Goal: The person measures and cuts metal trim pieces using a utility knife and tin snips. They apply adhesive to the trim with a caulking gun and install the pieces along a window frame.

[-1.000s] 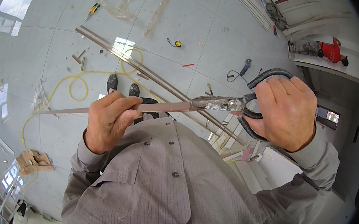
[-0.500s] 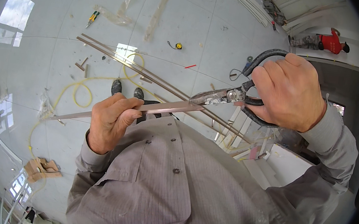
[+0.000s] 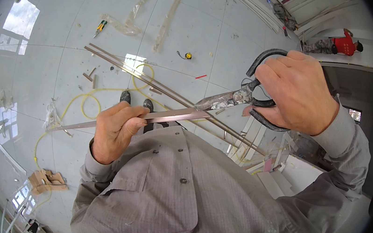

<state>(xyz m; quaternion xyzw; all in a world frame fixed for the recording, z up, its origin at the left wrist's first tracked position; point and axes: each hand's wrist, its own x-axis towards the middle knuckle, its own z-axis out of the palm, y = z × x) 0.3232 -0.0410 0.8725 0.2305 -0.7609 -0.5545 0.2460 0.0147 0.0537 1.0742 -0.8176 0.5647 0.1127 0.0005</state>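
Note:
My left hand [image 3: 118,128] is closed around a long, thin bronze-coloured metal trim strip [image 3: 178,116], which slants from the lower left up toward the middle. In my right hand [image 3: 299,92] is a pair of scissors [image 3: 242,95] with black-wrapped loop handles and worn, white-smeared blades. My fingers are wrapped through and around the handles. The blade tips lie at the strip's upper edge near its right end. Whether the blades grip the metal or only touch it, I cannot tell.
Long bronze strips [image 3: 129,70] lie on the tiled floor past my shoes, with a yellow hose [image 3: 89,95] looping nearby. Farther off are yellow-green-handled snips [image 3: 101,26], a tape measure [image 3: 188,56] and plastic film [image 3: 164,31]. A person in red [image 3: 344,45] is at far right.
The floor and the things on it have shifted slightly right and down in the picture. My right hand and the scissors have moved a little left; both hands keep their hold.

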